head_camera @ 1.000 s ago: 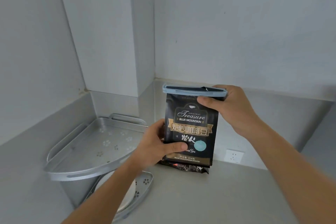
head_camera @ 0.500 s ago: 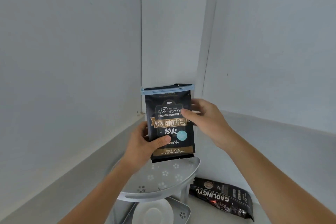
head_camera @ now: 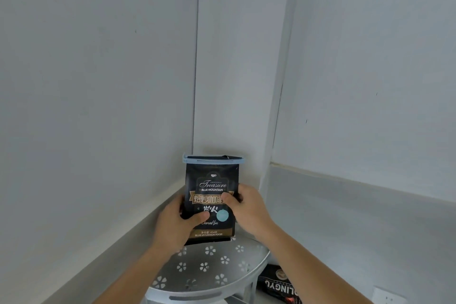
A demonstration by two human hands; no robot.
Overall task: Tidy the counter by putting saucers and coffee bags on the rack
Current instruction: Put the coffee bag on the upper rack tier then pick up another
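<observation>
A black Blue Mountain coffee bag (head_camera: 212, 180) with a blue clip across its top stands upright at the back of the rack's top shelf (head_camera: 217, 276), a silver metal tier punched with flower holes. My left hand (head_camera: 176, 224) grips its lower left side, thumb across the front. My right hand (head_camera: 246, 207) holds its right edge at mid height. The bag's bottom edge meets the shelf near the wall corner. A second black coffee bag (head_camera: 277, 284) lies flat on the counter to the right of the rack.
Grey walls meet in a corner right behind the rack, with a boxed column between them. A white wall socket (head_camera: 387, 297) sits low at the right. The rack's lower tier is mostly hidden under the top shelf.
Both hands carried the clipped bag from the counter up over the rack and lowered it onto the back of the top shelf. My right hand slid from the clip down to the bag's side.
</observation>
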